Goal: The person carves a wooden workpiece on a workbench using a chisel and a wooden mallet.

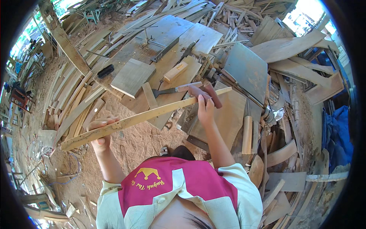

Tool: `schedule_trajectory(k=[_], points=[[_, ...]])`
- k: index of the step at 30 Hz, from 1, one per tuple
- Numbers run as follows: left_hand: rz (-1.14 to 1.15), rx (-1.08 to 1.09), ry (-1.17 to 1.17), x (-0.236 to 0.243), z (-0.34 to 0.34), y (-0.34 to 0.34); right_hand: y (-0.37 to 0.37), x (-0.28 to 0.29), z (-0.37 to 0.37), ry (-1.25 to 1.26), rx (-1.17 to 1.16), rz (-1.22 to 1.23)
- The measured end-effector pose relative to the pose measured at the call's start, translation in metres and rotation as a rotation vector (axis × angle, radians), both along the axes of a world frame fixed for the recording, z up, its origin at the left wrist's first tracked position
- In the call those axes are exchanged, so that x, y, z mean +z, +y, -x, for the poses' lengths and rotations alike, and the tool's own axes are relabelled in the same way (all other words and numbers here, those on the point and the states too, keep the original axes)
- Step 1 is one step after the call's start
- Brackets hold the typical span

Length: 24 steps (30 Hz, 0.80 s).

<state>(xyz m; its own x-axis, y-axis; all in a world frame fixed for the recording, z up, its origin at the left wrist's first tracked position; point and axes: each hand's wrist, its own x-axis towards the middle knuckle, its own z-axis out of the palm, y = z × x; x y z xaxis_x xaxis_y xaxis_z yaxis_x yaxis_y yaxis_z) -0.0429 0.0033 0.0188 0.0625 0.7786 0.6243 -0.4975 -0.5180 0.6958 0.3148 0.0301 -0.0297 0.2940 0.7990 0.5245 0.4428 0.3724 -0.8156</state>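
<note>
My left hand (102, 130) grips the near-left end of a long, narrow, pale wooden strip (146, 116), which slants up to the right. My right hand (206, 108) is closed on the strip near its far end, thumb and fingers round it. Just behind that hand are reddish-brown wooden pieces (212, 95), possibly a tool; whether my fingers touch them is hard to tell. A wide chisel (183, 87) with a pale handle lies on the workbench (164, 65) behind the strip, beside a short pale offcut (149, 95) and a wooden block (176, 71).
A square board (133, 76), a black object (106, 70) and a bluish-grey panel (246, 68) sit on the cluttered bench. A broad board (228, 122) lies at my right. Piles of planks (76, 107) surround me, over a sawdust-covered floor (133, 149). A blue tarp (337, 133) hangs far right.
</note>
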Motion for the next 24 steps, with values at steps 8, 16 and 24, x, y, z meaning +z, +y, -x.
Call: schedule_trajectory(k=[8, 16, 24], points=[[-0.053, -0.019, 0.043, 0.007, -0.007, -0.009, 0.013, -0.019, -0.04, -0.12, -0.045, 0.045], [0.026, -0.032, 0.033, -0.004, -0.003, -0.023, 0.012, -0.036, -0.055, -0.149, -0.096, 0.036], [0.03, -0.054, 0.055, 0.003, -0.007, -0.022, -0.002, -0.017, -0.044, 0.041, -0.001, 0.057]])
